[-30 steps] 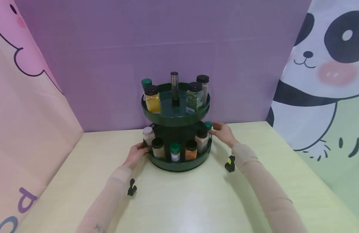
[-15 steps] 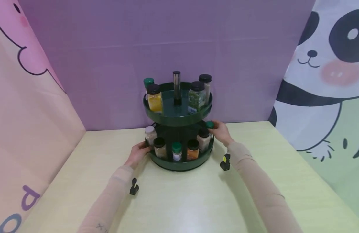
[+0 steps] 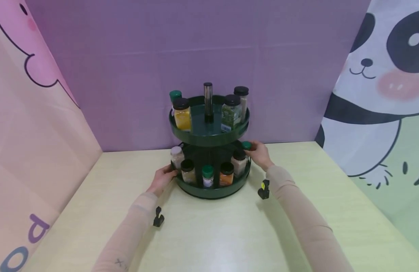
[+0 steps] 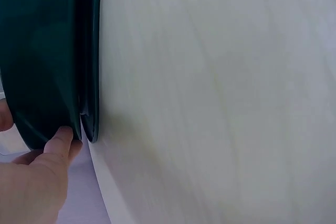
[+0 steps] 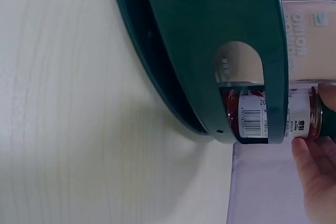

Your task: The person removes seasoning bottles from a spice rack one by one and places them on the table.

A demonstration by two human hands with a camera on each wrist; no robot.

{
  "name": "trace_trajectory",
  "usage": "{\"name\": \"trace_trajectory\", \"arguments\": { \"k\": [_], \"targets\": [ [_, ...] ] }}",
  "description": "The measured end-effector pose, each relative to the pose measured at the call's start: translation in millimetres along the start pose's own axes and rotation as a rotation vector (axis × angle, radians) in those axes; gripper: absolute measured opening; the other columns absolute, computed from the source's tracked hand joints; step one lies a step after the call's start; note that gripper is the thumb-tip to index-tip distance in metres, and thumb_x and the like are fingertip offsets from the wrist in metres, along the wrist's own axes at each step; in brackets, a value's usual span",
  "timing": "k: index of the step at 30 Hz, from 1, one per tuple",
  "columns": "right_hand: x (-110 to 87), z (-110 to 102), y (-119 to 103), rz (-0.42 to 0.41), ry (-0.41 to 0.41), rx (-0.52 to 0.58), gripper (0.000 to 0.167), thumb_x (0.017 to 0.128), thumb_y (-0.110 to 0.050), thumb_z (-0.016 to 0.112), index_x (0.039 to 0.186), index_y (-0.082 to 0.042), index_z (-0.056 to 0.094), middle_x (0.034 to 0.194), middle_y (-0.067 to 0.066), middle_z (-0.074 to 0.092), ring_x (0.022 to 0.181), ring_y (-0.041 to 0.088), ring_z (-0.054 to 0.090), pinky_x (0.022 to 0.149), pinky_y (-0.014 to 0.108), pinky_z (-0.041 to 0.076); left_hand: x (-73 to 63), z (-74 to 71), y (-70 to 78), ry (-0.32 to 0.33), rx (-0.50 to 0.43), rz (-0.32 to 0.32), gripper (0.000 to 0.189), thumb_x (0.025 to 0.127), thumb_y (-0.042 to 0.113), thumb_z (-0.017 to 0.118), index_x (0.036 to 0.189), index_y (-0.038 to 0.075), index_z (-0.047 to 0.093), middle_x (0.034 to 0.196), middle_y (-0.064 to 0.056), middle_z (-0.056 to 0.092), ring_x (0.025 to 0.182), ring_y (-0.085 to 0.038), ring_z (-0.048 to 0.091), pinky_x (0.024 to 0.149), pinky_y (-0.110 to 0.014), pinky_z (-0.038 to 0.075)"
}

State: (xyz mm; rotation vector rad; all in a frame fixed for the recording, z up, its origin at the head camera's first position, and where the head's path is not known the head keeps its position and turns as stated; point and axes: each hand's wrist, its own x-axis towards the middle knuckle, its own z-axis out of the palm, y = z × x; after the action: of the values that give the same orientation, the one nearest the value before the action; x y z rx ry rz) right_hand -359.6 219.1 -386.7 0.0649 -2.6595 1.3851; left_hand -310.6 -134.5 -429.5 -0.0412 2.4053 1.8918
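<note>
A dark green two-tier spice rack stands at the back of the table, with several jars on each tier. My left hand holds the left rim of the lower tray; fingertips press its outer wall in the left wrist view, and one digit reaches over the rim. On the right, my right hand pinches a small green-capped spice jar around its neck and cap. That jar sits in the lower tray, behind an oval cutout in the wall. A pink-filled black-lidded jar is beside it.
The upper tray has a yellow-labelled jar and a green herb jar at the front. A metal post rises from its middle. Purple cloth hangs close behind the rack on the pale table.
My right hand has come slightly closer around the green-capped jar. The left hand stays at the tray's rim. The whole head view has shifted a little.
</note>
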Motion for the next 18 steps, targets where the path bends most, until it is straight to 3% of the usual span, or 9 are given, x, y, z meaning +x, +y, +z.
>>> {"name": "trace_trajectory", "arguments": {
  "k": [18],
  "targets": [
    [-3.4, -3.1, -7.8, -0.025, 0.007, -0.035, 0.042, 0.087, -0.010, 0.058, 0.125, 0.006, 0.050, 0.121, 0.025, 0.056, 0.109, 0.035, 0.056, 0.088, 0.042, 0.050, 0.0, 0.3, 2.6, -0.001, -0.010, -0.020, 0.051, 0.090, 0.008, 0.048, 0.138, -0.005, 0.033, 0.139, -0.024, 0.038, 0.127, -0.034, 0.040, 0.106, -0.041, 0.034]
  ]
}}
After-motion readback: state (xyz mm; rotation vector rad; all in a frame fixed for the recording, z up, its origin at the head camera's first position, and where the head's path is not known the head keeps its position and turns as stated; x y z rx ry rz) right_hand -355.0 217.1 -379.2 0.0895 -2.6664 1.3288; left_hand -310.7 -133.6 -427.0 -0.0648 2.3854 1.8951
